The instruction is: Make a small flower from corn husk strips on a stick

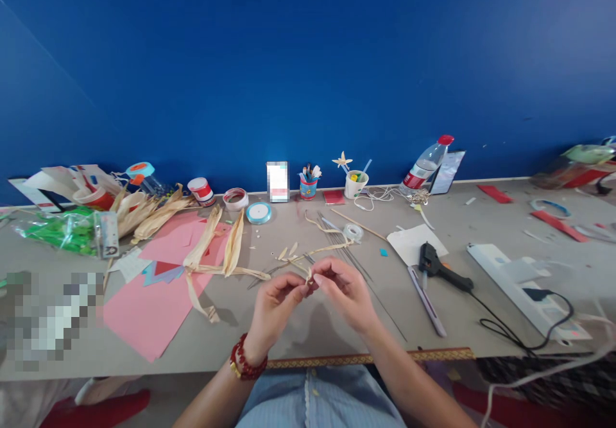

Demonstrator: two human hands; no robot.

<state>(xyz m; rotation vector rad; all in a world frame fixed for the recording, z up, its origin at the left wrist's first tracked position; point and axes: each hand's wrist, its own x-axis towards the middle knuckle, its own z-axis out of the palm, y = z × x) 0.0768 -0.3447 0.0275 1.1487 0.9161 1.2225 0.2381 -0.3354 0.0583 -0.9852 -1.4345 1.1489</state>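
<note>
My left hand (pixel 280 303) and my right hand (pixel 344 293) meet above the front middle of the table. Between their fingertips they pinch a small pale piece of corn husk (pixel 308 275), partly covered by the fingers. Just beyond the hands, thin dark wires (pixel 368 273) and a long husk strip (pixel 327 247) lie across the table. Small cut husk pieces (pixel 287 251) rest near the strip. Larger dried corn husks (pixel 233 245) are to the left, partly on pink paper (pixel 149 312).
On the right are a black hot glue gun (pixel 445 271), a lilac knife-like tool (pixel 427 303) and a white power strip (pixel 522 287) with cords. A bottle (pixel 423 168), a cup (pixel 356 185) and a pen holder (pixel 308 187) stand by the blue wall. Ribbon (pixel 258 213) sits left of them.
</note>
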